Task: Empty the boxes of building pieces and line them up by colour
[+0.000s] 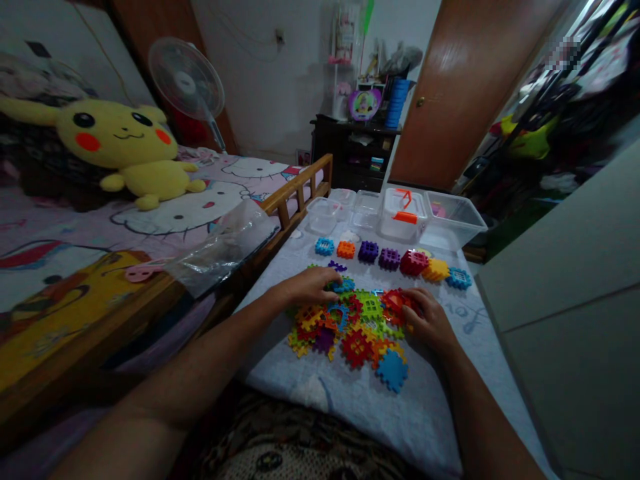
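A loose pile of colourful toothed plastic pieces lies on the cloth-covered table [310,373]. My left hand [318,287] is at the pile's upper left, its thumb and fingers around a blue piece [344,285]. At the right edge, my right hand [425,317] has curled fingers at a red piece [395,301]; its fingertips are partly hidden. Nearest me are a solid blue piece [393,371] and a red piece with openings [357,347]. Behind the pile runs a row of stacks, among them orange [345,250], dark purple [369,251], red [414,262] and yellow [436,269].
Clear plastic containers [453,217] and a lidded box with orange clips [404,217] stand at the table's far end. To the left is a bed with a wooden rail [295,193], a clear plastic bag [220,250] and a yellow plush toy [125,147]. A cabinet [565,280] borders the right.
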